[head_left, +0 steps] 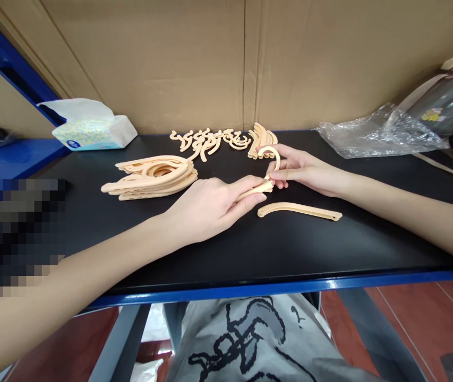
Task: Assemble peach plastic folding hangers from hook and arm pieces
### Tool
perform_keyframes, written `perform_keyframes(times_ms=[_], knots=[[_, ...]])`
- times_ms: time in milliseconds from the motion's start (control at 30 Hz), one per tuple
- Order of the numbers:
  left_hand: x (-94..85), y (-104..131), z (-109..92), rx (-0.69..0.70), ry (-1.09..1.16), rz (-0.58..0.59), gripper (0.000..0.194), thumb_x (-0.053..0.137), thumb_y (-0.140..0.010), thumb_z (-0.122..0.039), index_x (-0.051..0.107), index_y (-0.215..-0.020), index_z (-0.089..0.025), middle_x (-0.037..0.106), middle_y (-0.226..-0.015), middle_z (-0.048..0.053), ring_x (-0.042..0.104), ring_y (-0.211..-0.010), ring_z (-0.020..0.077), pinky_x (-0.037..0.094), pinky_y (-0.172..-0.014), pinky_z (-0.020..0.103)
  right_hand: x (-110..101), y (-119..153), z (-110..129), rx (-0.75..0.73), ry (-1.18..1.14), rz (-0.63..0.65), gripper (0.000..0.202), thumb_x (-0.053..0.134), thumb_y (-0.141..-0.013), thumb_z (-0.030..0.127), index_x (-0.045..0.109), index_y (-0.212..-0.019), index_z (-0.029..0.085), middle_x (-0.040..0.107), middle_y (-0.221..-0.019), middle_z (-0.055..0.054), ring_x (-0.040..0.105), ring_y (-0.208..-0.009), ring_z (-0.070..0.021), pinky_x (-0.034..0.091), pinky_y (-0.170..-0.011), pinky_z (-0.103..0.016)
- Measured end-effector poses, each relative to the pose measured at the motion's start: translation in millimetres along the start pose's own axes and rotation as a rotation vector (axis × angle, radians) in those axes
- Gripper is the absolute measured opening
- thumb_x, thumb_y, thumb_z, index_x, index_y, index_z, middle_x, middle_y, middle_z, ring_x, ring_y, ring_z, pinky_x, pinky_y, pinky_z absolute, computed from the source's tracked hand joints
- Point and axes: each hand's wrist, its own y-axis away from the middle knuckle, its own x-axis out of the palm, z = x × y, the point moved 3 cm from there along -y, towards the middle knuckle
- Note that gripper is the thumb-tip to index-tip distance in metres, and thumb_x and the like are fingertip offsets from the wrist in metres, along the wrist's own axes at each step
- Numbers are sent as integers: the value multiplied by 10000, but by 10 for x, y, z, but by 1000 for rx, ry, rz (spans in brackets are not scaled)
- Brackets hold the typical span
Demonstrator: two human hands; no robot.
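Between the fingers of my right hand (296, 167) is a cream plastic hanger hook (277, 159), its curve standing up. The hook's lower end meets the tip of a cream hanger arm (264, 187), which my left hand (214, 204) pinches between thumb and fingers. Most of that arm is hidden under the left hand. Just right of the left fingertips, another curved hanger arm (300, 210) lies on the black table (218, 260). Whether the hook is fully seated in the arm cannot be made out.
A stack of cream hangers (150, 178) lies to the left. Loose hooks (208, 142) and a bundle of hanger arms (262, 139) lie at the back. A tissue pack (93, 127) stands back left; a clear plastic bag (381, 135) and a transparent bag (445, 106) are at right.
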Motion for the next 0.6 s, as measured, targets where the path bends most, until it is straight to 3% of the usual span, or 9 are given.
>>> perform_keyframes(times_ms=[300,600], knots=[[-3,13,9,-16,6,2,423,350,-1054,-417,594,-1360,-254,364,-457,-89,376,-371,100,241,-480,205,4,-2,3,-11,15,5,667,736,-845,278,463,-1452,253,656,-770,43,599,-691,-117,457,-635,-257],[14,13,11,17,7,17,471,305,-1052,-390,551,-1420,-230,428,-467,-78,384,-383,112,250,-477,212,7,4,9,-1,33,-6,638,739,-839,290,491,-1426,249,652,-766,39,612,-699,-130,484,-657,-279]])
